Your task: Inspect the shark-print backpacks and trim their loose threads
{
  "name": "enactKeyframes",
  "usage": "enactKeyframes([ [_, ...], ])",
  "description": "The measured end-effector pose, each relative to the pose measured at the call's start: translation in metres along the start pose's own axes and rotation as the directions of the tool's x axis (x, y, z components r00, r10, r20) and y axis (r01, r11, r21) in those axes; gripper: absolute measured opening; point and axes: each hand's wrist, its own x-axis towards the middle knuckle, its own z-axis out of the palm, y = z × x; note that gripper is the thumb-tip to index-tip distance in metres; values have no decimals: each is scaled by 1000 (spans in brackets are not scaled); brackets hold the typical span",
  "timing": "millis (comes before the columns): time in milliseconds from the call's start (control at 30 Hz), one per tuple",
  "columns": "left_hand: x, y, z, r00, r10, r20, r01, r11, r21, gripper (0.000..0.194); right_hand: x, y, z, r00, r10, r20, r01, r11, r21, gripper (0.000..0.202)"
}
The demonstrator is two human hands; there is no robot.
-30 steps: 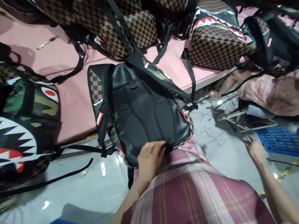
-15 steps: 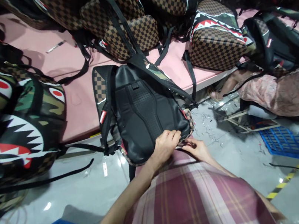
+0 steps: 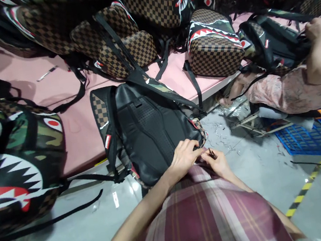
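Observation:
A black backpack (image 3: 141,135) with a padded back panel and brown checkered sides leans from the table edge toward my lap, its back panel facing up. My left hand (image 3: 185,156) is closed on its lower edge, with the fingers curled over the rim. Just beside it, my right hand (image 3: 217,163) is closed around a small dark pointed tool (image 3: 212,153), close to the same corner of the backpack. The tool is too small to name, and my fingers hide part of it.
Checkered backpacks (image 3: 128,53) and a shark-face camouflage backpack (image 3: 9,159) crowd the pink table (image 3: 75,137). A pen-like item (image 3: 47,73) lies on it. At right, a seated person's arm (image 3: 319,52) reaches over another backpack. A blue crate (image 3: 308,138) stands on the floor.
My view has shifted, so the bags sit further left. My right hand has turned slightly, bringing the dark tool more into sight. My left hand stays on the backpack's edge.

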Motion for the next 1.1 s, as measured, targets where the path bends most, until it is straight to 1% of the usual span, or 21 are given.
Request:
enactKeyframes([
  [67, -4, 3, 0, 999, 5, -35, -4, 999, 34, 12, -3, 1, -3, 999, -12, -31, 10, 997, -78, 29],
  [133, -12, 6, -1, 996, -21, -91, 28, 997, 75, 12, -5, 4, -12, 995, -71, -67, 52, 965, -255, 30],
  [167, -17, 8, -2, 992, -47, -120, 58, 994, 88, 11, -7, 5, -18, 988, -123, -92, 80, 923, -377, 34],
  [233, -26, 13, -3, 980, -114, -162, 131, 986, 100, 10, -12, 7, -28, 961, -247, -126, 121, 781, -612, 43],
  [267, -30, 17, -3, 973, -151, -173, 170, 981, 97, 9, -15, 7, -32, 945, -303, -123, 134, 703, -698, 44],
  [333, -35, 25, -1, 961, -221, -165, 235, 969, 76, 8, -19, 7, -33, 917, -393, -68, 189, 578, -794, 36],
  [433, -35, 36, 5, 940, -306, -149, 308, 951, -8, 11, -22, 5, -25, 868, -495, 29, 285, 449, -847, 27],
  [533, -31, 40, 10, 918, -358, -171, 344, 933, -106, 16, -22, 1, -19, 839, -541, 61, 312, 386, -868, 25],
  [667, -27, 39, 9, 887, -417, -198, 377, 902, -209, 20, -22, -2, -18, 835, -544, 79, 322, 367, -873, 27],
  [733, -27, 39, 8, 879, -434, -198, 387, 891, -236, 20, -22, -3, -18, 835, -544, 82, 323, 365, -873, 28],
  [867, -26, 40, 7, 876, -442, -196, 389, 885, -257, 20, -20, -1, -15, 830, -550, 90, 322, 342, -883, 29],
  [1100, -26, 41, 8, 878, -445, -179, 396, 883, -253, 21, -19, -5, -10, 807, -582, 99, 300, 260, -918, 27],
])
